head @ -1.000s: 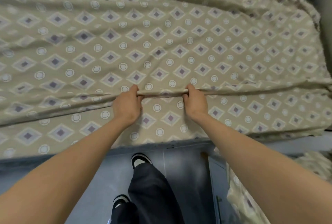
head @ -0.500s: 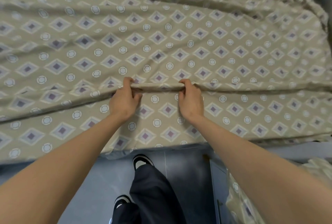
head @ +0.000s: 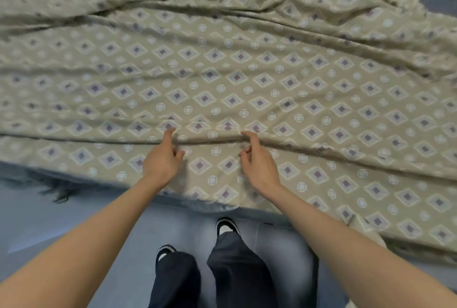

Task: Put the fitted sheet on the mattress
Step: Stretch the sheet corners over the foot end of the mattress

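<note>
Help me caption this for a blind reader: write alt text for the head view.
A person's left hand and right hand reach over a rumpled beige fitted sheet patterned with diamonds and circles, index fingers at a raised fold. Below, dark trousers and black-and-white shoes stand on a grey floor.

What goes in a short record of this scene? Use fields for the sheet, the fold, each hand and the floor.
sheet: patterned fitted sheet, spread out, wrinkled
fold: raised ridge across the near part
left hand: one fingertip on the ridge, gripping nothing
right hand: the same
floor: grey, the person's shoes on it
</note>
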### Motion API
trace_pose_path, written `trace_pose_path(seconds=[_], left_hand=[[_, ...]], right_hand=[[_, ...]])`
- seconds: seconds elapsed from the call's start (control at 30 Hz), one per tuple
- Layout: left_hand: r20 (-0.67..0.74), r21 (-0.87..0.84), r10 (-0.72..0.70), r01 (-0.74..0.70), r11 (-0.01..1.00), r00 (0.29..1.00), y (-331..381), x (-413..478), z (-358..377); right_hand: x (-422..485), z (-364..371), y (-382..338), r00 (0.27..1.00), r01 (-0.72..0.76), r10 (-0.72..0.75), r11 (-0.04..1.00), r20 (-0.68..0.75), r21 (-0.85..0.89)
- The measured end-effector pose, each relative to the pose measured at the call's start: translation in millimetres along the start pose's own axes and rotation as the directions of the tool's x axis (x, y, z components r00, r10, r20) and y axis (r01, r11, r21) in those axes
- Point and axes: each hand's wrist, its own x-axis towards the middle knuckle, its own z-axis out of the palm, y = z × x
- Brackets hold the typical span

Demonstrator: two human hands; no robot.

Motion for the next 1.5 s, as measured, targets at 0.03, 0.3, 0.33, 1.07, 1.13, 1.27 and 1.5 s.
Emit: trace_pose_path(seconds=[0.03,0.3,0.33,1.07,1.13,1.27,1.5], left_hand=[[-0.010,0.004,-0.044,0.044,0.999,0.999,-19,-1,-15],[-0.015,-0.044,-0.238,0.237,0.971,0.971,-122,10,-74],[-0.011,-0.049,-0.250,0.249,0.967,0.968,-135,13,-80],[-0.067,-0.113,-0.227,0.219,0.969,0.972,-268,127,-143],[-0.085,-0.195,-0.235,0.215,0.957,0.968,-266,136,-149],[-0.201,-0.199,-0.209,0.169,0.965,0.957,-249,148,-162],[-0.231,-0.220,-0.172,0.121,0.968,0.958,-245,154,-170]], right_hand=[[3,13,-18,0.999,0.028,-0.027,1.000,0.032,-0.009],[26,89,-99,0.966,0.153,-0.119,0.979,0.229,-0.137],[30,102,-109,0.961,0.158,-0.117,0.976,0.251,-0.148],[100,242,-209,0.986,-0.160,0.159,0.987,-0.042,-0.025],[98,245,-213,0.979,-0.189,0.192,0.981,-0.061,0.048],[84,252,-218,0.975,-0.140,0.156,0.984,-0.156,0.107],[82,254,-223,0.957,-0.147,0.183,0.975,-0.227,0.169]])
